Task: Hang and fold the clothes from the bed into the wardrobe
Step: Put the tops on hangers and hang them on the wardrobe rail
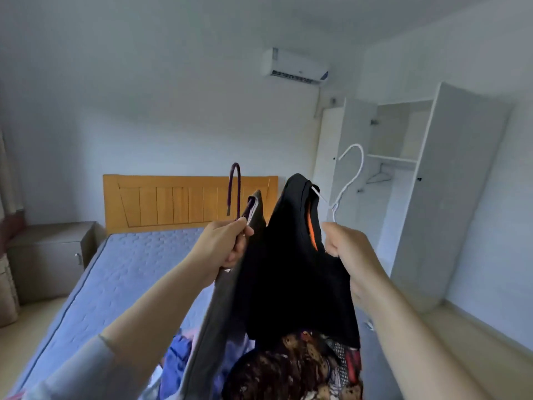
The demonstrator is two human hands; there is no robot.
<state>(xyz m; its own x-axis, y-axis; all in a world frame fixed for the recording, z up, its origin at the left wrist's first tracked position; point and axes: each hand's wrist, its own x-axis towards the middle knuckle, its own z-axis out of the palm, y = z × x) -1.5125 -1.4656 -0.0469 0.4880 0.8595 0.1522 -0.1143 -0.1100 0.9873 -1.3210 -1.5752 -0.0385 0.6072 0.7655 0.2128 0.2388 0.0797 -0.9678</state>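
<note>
My left hand (227, 243) grips a purple hanger (236, 187) that carries a grey garment (222, 298). My right hand (350, 249) grips a white hanger (350, 176) with a black garment (291, 267) on it; an orange lining shows at its neck. Both are held up above the bed (115, 272). Below them lie more clothes: a dark patterned piece (291, 368) and a blue-purple one (178, 353). The open white wardrobe (432, 180) stands at the right, with an empty hanger (379, 174) on its rail.
A wooden headboard (161, 200) backs the blue mattress. A grey bedside cabinet (49, 255) stands at the left, beside a curtain. An air conditioner (295, 66) is mounted high on the wall. Pale floor (473, 350) runs between bed and wardrobe.
</note>
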